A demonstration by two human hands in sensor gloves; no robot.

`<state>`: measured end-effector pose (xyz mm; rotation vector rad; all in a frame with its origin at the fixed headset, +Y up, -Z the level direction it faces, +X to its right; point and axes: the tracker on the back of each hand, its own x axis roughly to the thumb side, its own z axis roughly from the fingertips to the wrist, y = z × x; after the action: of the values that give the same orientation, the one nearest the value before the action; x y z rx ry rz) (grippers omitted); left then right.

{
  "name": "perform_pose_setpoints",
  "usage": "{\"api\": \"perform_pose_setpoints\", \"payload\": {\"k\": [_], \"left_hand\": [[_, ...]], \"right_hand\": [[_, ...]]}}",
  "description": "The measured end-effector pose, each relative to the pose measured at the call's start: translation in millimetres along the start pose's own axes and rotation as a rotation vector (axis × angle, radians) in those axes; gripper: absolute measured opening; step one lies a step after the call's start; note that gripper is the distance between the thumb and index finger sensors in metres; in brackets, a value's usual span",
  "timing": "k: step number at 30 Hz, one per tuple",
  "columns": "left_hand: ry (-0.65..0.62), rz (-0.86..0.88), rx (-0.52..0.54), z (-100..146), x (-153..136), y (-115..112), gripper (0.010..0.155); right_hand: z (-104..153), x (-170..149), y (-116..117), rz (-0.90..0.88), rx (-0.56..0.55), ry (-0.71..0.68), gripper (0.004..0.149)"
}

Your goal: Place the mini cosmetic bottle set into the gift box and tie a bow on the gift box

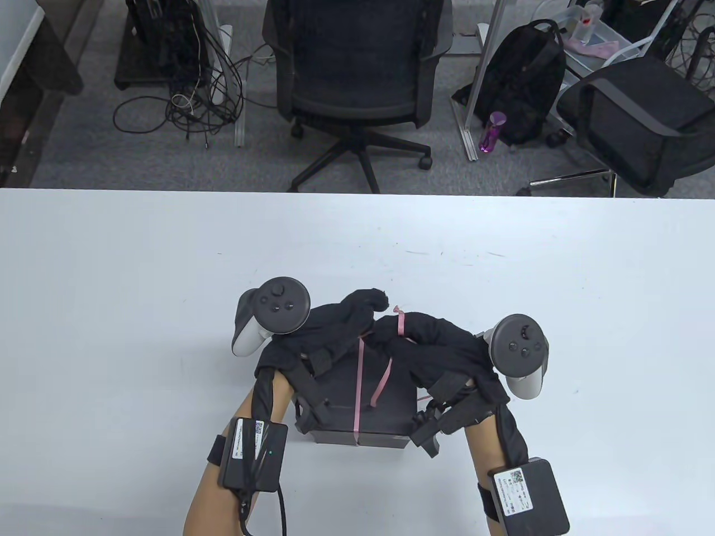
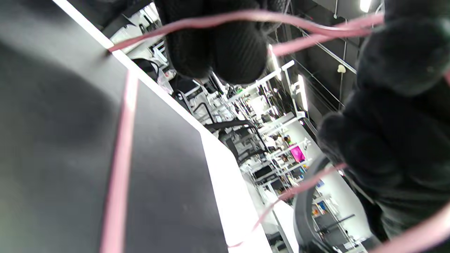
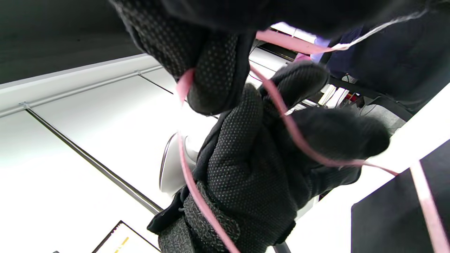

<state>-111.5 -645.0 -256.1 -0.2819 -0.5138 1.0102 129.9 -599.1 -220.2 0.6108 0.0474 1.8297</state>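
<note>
Box lid (image 2: 52,140): black, ribbon band lying flat along it.
Ribbon (image 2: 117,168): pink, strands crossing above.
Left hand fingers (image 2: 225,49): gloved, ribbon strand touching them.
Right hand (image 2: 397,140): gloved, close by.

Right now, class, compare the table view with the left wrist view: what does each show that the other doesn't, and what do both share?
Only the table view shows both trackers, the forearms and the whole white table. Only the left wrist view shows the ribbon lying flat along the box lid up close. Both show the black gift box, the pink ribbon, the left hand and the right hand working the ribbon.
</note>
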Motion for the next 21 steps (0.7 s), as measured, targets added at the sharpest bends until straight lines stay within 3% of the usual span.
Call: {"api": "perform_pose_setpoints", "payload": {"k": [3,10,17,21], "left_hand": [[0.027,-0.024,0.125,9.0,-10.0,18.1,0.06],[0.179,-0.159,0.199,29.0,-20.7,41.5,0.053],[0.274,-0.333,0.075,41.1,-20.9,50.2,0.047],[0.298,-0.307,-0.118,44.8,-18.7,47.5,0.047]], "right_hand": [[-1.7,-3.5,2.8,0.03,-0.002,0.017,0.035],[-8.3,-6.2,16.2,0.135,-0.007,0.03,0.035],[-13.8,-5.8,29.1,0.208,0.011,0.029,0.035],[-17.6,-5.7,35.0,0.209,0.004,0.036,0.036]]}}
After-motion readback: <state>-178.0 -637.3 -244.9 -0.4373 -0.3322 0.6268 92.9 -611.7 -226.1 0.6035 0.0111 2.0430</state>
